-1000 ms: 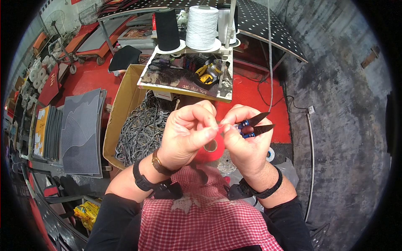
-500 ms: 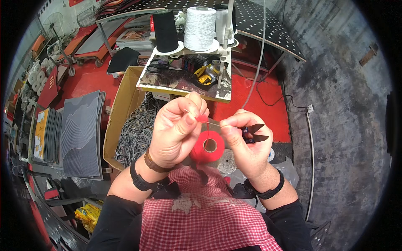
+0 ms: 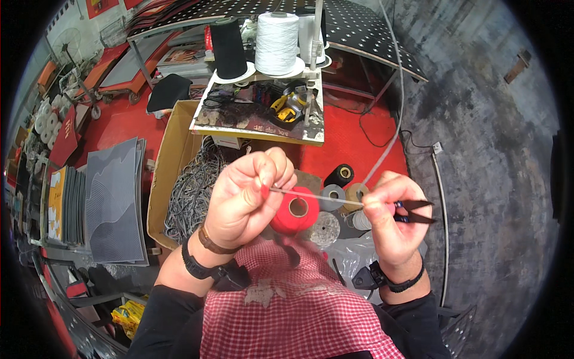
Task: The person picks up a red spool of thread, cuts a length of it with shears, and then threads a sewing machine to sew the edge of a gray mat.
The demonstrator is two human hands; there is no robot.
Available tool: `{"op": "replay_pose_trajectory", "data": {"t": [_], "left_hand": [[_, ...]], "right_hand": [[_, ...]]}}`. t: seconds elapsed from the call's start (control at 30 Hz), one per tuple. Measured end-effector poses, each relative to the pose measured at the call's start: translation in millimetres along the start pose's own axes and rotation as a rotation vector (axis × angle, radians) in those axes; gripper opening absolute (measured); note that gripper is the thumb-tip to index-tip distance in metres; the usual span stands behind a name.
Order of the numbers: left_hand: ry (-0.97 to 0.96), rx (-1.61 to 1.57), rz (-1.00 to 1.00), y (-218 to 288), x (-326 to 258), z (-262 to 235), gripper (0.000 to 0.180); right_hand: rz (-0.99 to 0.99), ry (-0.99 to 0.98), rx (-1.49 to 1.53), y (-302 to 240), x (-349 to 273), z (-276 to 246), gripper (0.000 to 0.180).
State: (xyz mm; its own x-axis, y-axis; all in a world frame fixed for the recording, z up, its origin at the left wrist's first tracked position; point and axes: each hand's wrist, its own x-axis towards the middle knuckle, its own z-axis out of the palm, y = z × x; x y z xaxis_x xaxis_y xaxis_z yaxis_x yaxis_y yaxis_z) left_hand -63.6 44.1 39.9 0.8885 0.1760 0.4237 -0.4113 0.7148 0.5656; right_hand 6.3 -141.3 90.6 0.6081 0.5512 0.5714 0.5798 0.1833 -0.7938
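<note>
A pale thread (image 3: 326,197) is drawn straight between my two hands. My left hand (image 3: 254,188) is closed, thumb and finger pinching its left end, where a short dark stretch and a small red bit show. At the other end, my right hand (image 3: 393,215) pinches the thread between thumb and forefinger. That same hand also holds thread snips (image 3: 415,212), whose two dark blades stick out to the right, apart from each other and off the thread. Beneath the thread, close to my left hand, stands a cone of red thread (image 3: 297,216).
A work stand (image 3: 239,122) ahead carries black (image 3: 229,51) and white thread cones (image 3: 277,45), scissors and tools. A cardboard box (image 3: 166,158) of tangled cord stands left. More spools (image 3: 332,197) sit beyond my hands. A pale cord (image 3: 399,90) runs upward near my right hand.
My right hand has moved right, away from my left hand, with the snips in it. The thread between them now spans longer. My left hand sits slightly lower.
</note>
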Motion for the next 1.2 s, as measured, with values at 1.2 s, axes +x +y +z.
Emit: {"op": "replay_pose_trajectory", "data": {"t": [1.2], "left_hand": [[0.540, -0.502, -0.269, -126.2, 181.5, -176.8, 0.011]], "right_hand": [[-0.084, -0.508, -1.135, 151.4, 300.1, 47.2, 0.013]]}}
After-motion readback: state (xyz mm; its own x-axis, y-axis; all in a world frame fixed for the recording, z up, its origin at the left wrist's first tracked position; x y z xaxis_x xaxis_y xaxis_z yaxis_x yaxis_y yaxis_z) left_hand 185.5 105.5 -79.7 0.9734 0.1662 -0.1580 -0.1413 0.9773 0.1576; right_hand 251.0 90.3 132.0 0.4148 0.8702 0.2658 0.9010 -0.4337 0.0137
